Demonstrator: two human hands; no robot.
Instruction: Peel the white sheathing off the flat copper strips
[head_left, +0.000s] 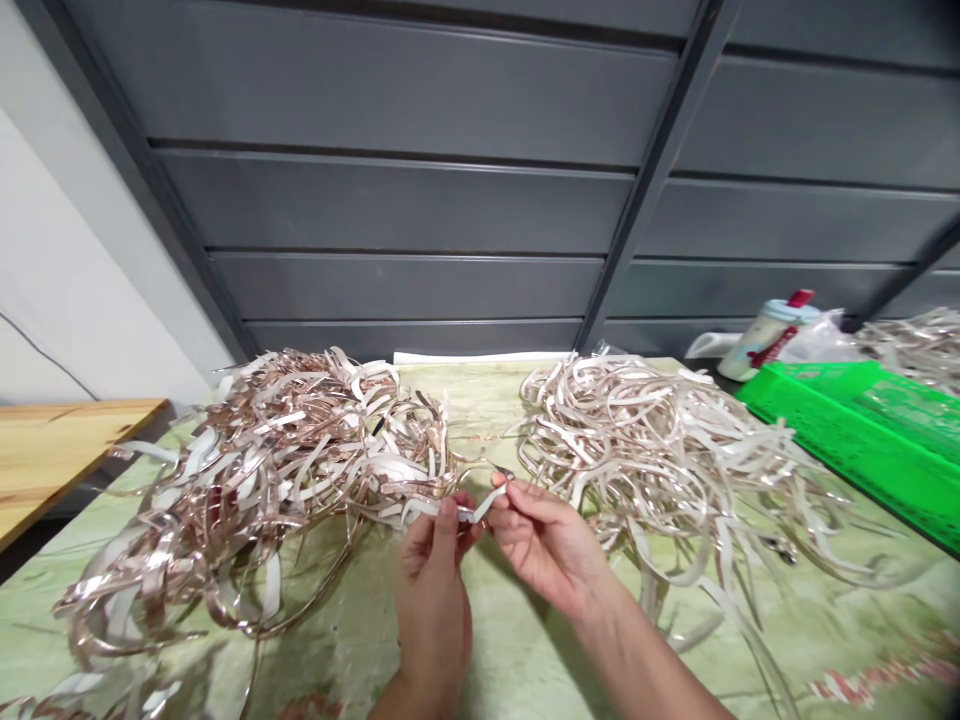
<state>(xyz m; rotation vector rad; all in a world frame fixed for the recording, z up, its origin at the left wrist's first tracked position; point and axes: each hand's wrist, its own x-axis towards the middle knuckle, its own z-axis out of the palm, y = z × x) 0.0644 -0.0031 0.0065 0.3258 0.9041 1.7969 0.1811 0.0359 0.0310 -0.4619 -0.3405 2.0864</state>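
Between two heaps of strips, both hands pinch one thin strap (491, 500), white on one face. My left hand (437, 560) has its thumb pressed over the strap against the fingers. My right hand (540, 540) grips it near an end, where a small dark piece shows by the fingertips. To the left lies a large heap of rose-gold and white straps (300, 450), tangled and shiny. A second heap of pale straps (637, 440) lies to the right, some trailing toward the front edge.
The heaps lie on a green patterned tabletop (345, 620). A bright green plastic basket (840, 430) stands at the right, with a lidded tumbler (772, 335) behind it. A wooden board (60, 450) is at far left. Grey panels (405, 200) rise behind.
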